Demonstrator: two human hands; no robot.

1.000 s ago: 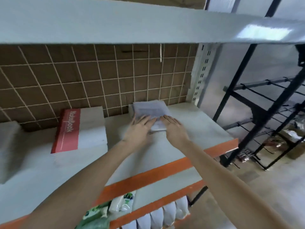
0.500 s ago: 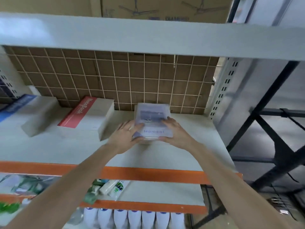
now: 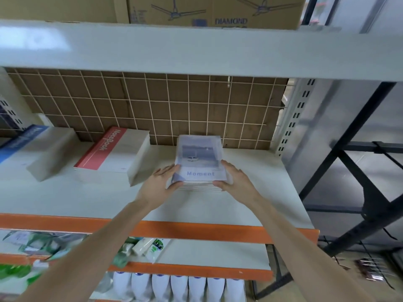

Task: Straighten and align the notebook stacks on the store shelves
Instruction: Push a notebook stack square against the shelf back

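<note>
Nearest the camera, a row of white bottles (image 3: pixel 178 287) is being displayed on the lowest shelf, with green packets (image 3: pixel 32 247) and tubes (image 3: pixel 150 247) lying on the shelf above it. Beyond the orange front edge (image 3: pixel 174 229) of the white middle shelf (image 3: pixel 65 199), a stack of "Moment" notebooks (image 3: pixel 199 162) is being held from both sides. Its near left corner is being gripped by the left hand (image 3: pixel 162 185), fingers along the side and thumb curled under the front edge. Its near right corner is being gripped likewise by the right hand (image 3: pixel 234 180). The stack is lying flat, right of centre, its far end close to the wire grid (image 3: pixel 152 105). To its left, apart, a red "NoteBook" stack (image 3: pixel 115 153) and a blue-covered stack (image 3: pixel 32 147) are lying askew. Above, a cardboard box (image 3: pixel 213 12) is being stored.
</note>
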